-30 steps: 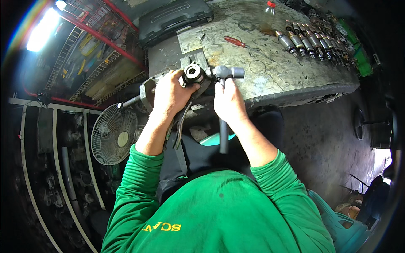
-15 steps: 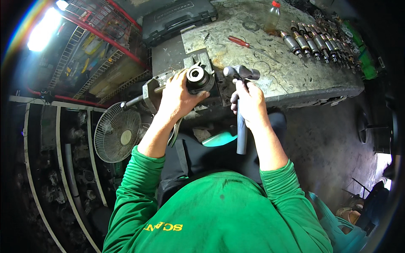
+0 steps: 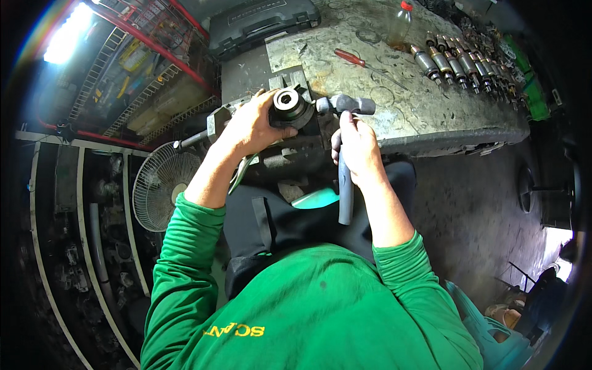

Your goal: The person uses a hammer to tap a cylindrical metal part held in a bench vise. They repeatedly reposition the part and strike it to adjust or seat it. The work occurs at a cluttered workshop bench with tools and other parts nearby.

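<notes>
My left hand [image 3: 256,125] is closed around a round, dark metal part [image 3: 287,100] with a bright ring and a hole in its centre. The part sits at the bench vise [image 3: 216,122], whose bar sticks out to the left; whether the jaws clamp the part is hidden. Upright in my right hand [image 3: 359,147] is a ball-peen hammer [image 3: 345,197], its fingers wrapped high on the dark handle just under the head. The hammer's left end is close beside the part's right side; I cannot tell if they touch.
On the workbench [image 3: 419,117] lie a red-handled screwdriver [image 3: 350,57], a black tool case [image 3: 262,24] and several motor armatures [image 3: 453,65] in rows. A plastic bottle [image 3: 401,26] stands behind them. A fan [image 3: 163,188] and a shelf rack [image 3: 86,246] are at the left.
The hammer head has swung left and is now beside the round part, and its head is more level. My left hand stays on the part, its forearm slightly further left.
</notes>
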Tool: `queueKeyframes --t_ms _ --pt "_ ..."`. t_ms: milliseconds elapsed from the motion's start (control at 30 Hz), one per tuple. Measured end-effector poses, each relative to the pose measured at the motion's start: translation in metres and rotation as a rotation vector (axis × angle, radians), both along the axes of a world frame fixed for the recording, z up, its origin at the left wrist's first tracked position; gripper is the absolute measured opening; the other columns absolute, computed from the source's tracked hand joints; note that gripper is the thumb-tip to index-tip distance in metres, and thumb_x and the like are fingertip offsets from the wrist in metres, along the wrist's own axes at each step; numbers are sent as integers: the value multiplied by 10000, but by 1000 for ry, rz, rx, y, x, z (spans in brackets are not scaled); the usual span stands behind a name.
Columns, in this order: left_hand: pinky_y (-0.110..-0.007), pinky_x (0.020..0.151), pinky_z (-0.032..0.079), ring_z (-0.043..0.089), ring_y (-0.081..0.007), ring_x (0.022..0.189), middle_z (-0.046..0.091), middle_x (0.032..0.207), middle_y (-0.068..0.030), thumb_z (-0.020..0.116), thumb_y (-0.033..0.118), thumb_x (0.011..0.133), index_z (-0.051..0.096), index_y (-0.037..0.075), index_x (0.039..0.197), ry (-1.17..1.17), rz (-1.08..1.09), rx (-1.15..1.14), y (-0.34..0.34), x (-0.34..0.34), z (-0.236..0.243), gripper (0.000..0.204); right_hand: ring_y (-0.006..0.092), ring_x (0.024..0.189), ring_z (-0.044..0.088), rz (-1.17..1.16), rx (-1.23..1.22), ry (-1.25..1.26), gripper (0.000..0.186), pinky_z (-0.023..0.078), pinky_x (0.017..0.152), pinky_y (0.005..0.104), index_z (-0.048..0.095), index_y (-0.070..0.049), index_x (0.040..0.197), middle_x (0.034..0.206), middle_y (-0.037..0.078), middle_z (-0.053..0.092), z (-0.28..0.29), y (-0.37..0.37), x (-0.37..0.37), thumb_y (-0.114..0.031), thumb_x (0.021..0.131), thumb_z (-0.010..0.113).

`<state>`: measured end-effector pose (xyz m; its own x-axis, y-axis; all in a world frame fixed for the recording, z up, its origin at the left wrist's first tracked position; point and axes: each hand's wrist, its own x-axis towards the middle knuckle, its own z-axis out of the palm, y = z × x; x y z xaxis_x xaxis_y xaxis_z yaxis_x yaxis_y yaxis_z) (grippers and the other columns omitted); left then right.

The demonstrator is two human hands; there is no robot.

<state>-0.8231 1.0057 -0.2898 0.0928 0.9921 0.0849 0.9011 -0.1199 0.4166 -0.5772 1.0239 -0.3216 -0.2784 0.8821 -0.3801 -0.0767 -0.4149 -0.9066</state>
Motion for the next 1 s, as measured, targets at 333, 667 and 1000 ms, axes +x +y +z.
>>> queueKeyframes --t_ms 333,667,1000 --pt "-453 1126 499 609 -371 1335 641 1412 -163 961 253 724 533 117 1523 -96 25 -44 -1 -1 2 917 130 500 523 -43 -11 -10 322 474 465 311 563 -62 1022 701 3 542 4 0 -10 -366 1120 525" --pt "-474 1193 433 508 -403 1437 587 1502 -220 931 401 757 497 92 1545 -98 22 -62 -1 -4 -1 952 186 557 634 75 -1 -2 296 557 497 354 552 -29 1090 749 65 620 6 2 -24 -321 1114 511" --pt "-528 1250 362 353 -456 1542 590 1520 -171 909 435 750 514 85 1525 -66 23 -62 1 -6 -2 938 160 470 555 13 38 -118 268 487 429 338 546 -62 1019 689 36 571 9 -4 -35 -320 1089 528"
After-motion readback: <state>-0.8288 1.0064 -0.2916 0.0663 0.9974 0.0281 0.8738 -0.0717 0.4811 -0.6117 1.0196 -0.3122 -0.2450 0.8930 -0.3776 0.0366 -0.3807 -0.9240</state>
